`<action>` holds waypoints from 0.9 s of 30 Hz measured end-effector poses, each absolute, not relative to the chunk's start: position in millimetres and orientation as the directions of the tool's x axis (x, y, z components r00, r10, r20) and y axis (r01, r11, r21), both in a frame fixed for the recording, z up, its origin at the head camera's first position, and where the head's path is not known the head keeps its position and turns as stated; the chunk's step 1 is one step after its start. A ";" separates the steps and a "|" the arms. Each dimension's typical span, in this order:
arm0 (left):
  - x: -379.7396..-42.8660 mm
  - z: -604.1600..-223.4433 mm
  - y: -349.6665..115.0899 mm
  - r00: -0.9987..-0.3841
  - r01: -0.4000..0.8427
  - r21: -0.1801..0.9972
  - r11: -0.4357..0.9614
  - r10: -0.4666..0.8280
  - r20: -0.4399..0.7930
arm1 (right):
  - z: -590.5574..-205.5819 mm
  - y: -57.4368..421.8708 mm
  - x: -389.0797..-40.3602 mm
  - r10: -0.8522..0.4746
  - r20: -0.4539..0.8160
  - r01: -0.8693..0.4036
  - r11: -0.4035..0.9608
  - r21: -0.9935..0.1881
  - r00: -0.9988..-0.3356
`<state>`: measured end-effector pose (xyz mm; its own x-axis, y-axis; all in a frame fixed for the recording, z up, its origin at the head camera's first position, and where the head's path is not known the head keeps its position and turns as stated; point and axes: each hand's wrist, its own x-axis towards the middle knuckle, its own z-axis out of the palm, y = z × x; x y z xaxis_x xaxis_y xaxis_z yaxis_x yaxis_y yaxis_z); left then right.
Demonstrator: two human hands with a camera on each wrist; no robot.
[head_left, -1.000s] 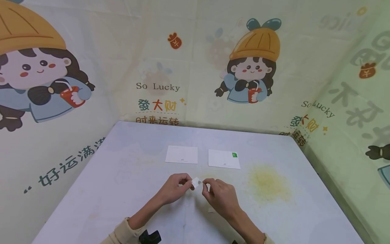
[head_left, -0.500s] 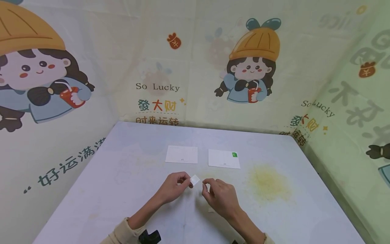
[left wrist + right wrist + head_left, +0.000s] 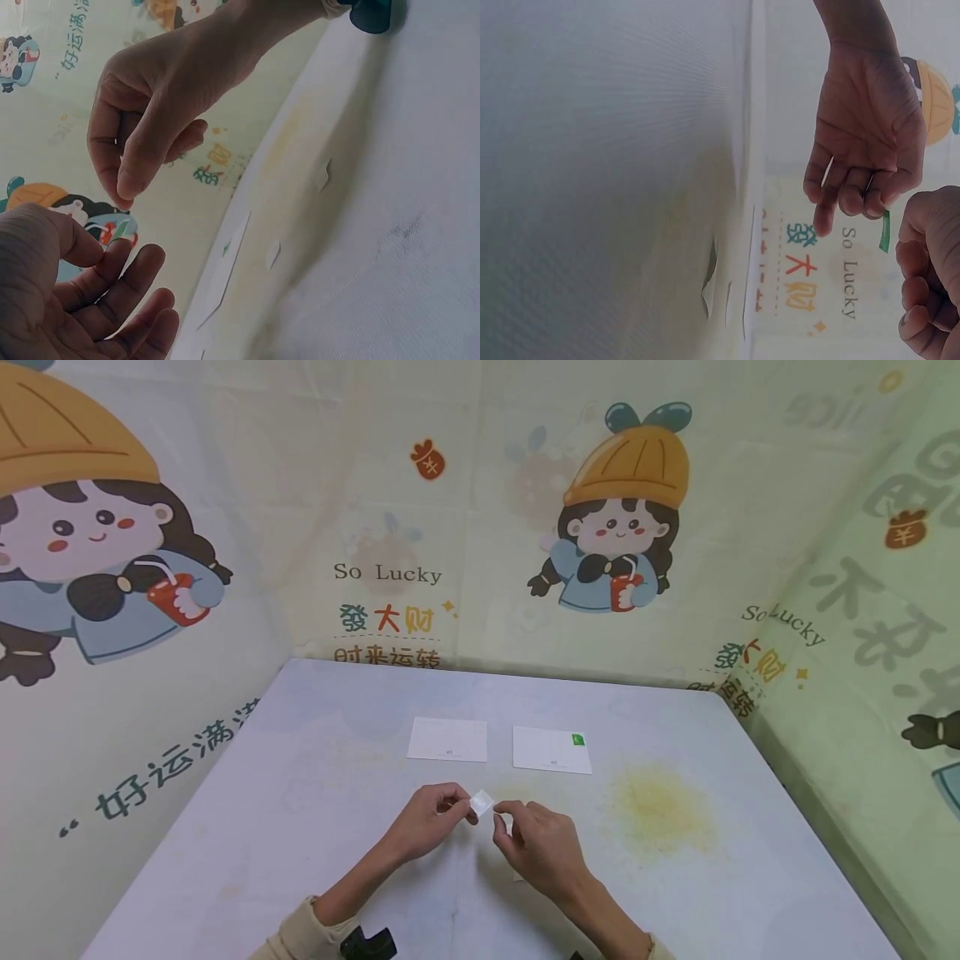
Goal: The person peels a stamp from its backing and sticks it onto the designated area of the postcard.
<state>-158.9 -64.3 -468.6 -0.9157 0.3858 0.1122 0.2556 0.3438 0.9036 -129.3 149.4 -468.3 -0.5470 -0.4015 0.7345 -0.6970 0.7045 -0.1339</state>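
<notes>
Between left thumb and index finger my left hand pinches a small square stamp. Its pale side faces the head view; a green side shows in the left wrist view as a thin sliver. Close at its right corner is my right hand, fingers curled, thumb and index tips together. In the left wrist view a narrow gap separates those tips from the stamp, and nothing shows between them. Beyond the hands lie two white cards: a left card, unstamped, and a right card with a green stamp at its upper right corner.
Two small curled paper scraps, a nearer one and a farther one, lie on the white table. A yellow stain marks the tabletop at right. Printed cloth hangs behind and along both sides.
A second ago the right fingertips were at a bent corner of the stamp. The stamp then came away flat to the left; now the right fingertips have moved back close to its corner.
</notes>
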 end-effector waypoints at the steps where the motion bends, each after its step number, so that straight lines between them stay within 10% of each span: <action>1: -158.7 -468.3 -63.8 -0.915 0.251 0.907 0.339 0.389 0.107 | -468.1 149.3 -129.1 -0.404 0.739 -0.703 0.699 -0.131 -0.539; 27: -152.7 -462.0 -58.7 -0.902 0.118 0.958 0.260 0.433 -0.006 | -467.5 148.4 -129.5 -0.490 0.771 -0.778 0.628 -0.011 -0.406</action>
